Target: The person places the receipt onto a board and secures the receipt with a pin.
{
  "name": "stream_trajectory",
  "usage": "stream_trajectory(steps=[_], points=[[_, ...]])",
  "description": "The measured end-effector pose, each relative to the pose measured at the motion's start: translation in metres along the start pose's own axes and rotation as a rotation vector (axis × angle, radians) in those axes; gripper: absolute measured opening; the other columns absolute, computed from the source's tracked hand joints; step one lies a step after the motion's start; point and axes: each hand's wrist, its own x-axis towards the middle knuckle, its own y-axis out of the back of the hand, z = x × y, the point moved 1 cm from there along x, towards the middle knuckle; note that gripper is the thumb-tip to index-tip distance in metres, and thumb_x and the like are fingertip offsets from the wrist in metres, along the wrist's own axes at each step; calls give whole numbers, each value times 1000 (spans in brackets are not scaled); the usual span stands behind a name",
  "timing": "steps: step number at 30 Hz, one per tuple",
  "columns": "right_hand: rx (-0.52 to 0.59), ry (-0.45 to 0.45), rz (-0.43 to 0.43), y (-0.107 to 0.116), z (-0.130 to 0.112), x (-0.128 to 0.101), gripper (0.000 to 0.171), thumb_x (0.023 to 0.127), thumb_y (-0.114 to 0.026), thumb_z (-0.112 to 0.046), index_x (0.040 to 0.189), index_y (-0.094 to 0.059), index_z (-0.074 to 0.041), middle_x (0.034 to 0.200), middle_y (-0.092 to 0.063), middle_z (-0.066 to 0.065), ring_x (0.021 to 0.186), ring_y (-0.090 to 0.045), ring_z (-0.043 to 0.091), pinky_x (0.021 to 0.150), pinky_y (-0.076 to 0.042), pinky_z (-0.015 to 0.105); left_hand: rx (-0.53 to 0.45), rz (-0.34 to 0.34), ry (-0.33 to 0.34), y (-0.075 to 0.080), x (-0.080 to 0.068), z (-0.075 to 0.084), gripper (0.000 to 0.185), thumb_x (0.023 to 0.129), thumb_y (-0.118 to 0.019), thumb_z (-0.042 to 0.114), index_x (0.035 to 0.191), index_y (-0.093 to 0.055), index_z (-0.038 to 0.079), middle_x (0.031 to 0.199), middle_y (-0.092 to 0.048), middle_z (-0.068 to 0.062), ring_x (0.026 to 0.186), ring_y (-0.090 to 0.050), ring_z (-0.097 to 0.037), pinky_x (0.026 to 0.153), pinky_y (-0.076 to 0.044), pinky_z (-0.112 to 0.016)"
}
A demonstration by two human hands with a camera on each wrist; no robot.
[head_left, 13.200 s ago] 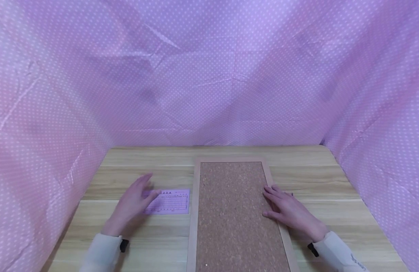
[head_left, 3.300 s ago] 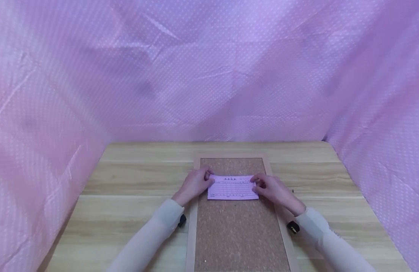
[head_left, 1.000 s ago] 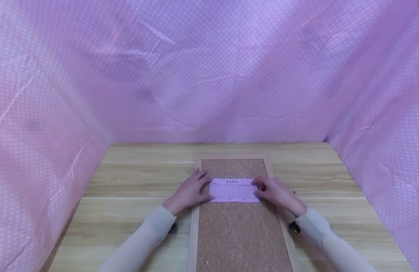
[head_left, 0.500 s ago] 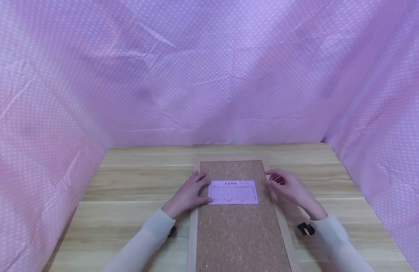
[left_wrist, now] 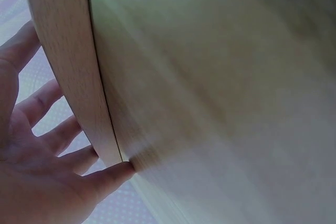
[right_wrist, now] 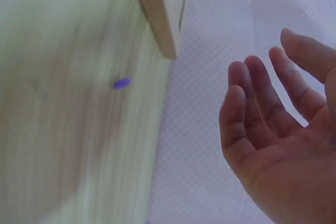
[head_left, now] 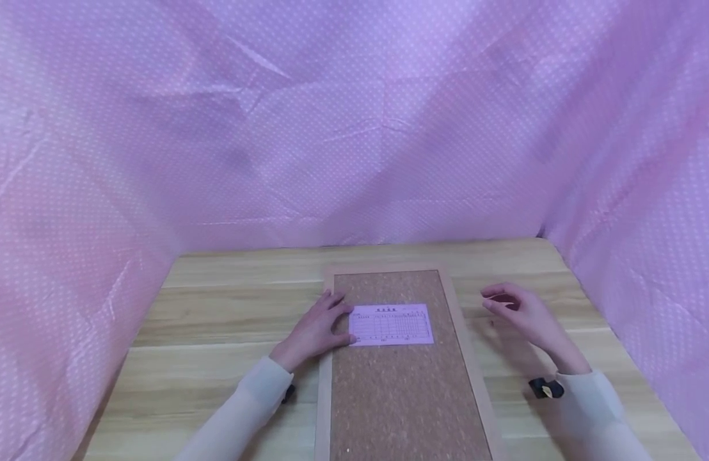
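The slip [head_left: 391, 324] lies flat across the cork board [head_left: 404, 397], toward its far end. The left hand [head_left: 320, 326] rests palm down on the board's left frame, straight fingers touching the slip's left edge. The right hand [head_left: 518, 312] hovers over the bench [head_left: 216, 358] right of the board, well apart from the slip, fingers loosely curved, holding nothing. A small purple pin [right_wrist: 122, 83] lies on the bench near it
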Motion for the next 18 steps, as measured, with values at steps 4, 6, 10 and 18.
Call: stream_trajectory(steps=[4,6,10,18], points=[[17,72,-23,3,12,-6,22,97,-69,-1,118,-70,6,115,-71,23,101,-64,-5,84,-52,11,-3,-13,6,0,-1,0,60,87,-83,37,137,-65,9,162,-40,-15,155,-22,-41,123,-25,-57],[14,88,-45,6,17,-9,22,97,-68,1,119,-70,6,117,-71,23,104,-62,-7,85,-51,10,-1,-17,2,-2,-1,1,61,87,-83,37,137,-65,9,162,-40,-16,154,-22,-41,123,-25,-57],[-11,103,-97,13,29,-13,23,97,-67,0,120,-70,5,120,-70,22,107,-63,-4,86,-52,11,11,-24,11,-3,-1,1,62,87,-83,39,138,-65,9,161,-40,-16,154,-22,-41,122,-26,-57],[-91,110,-229,15,45,-9,24,95,-70,-2,119,-72,-1,118,-73,16,103,-68,11,86,-56,22,2,-15,17,0,0,1,62,87,-83,39,138,-65,9,161,-41,-17,154,-22,-42,123,-25,-57]])
